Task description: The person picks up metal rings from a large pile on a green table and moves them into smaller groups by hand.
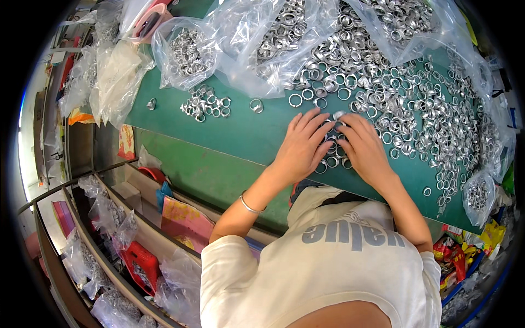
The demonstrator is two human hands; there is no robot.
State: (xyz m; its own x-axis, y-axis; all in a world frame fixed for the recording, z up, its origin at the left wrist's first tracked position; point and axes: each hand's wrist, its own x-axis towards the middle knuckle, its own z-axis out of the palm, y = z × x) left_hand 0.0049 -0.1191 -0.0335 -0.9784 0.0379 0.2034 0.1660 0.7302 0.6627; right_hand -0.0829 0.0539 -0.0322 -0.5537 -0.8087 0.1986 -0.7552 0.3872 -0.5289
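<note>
My left hand (302, 146) lies palm down on the green table (219, 164), fingers spread over a small cluster of silver metal rings (331, 158). A thin bangle (250, 207) sits on its wrist. My right hand (365, 148) lies close beside it, and its fingertips pinch one metal ring (338, 115) where the two hands meet. To the right and behind the hands, a broad heap of loose rings (415, 104) covers the table.
A small group of rings (206, 104) and a single ring (256, 106) lie to the left. Clear plastic bags of rings (188, 52) stand at the back, and another small bag (477, 194) at the right edge. Shelves with bags and red boxes (139, 262) are lower left.
</note>
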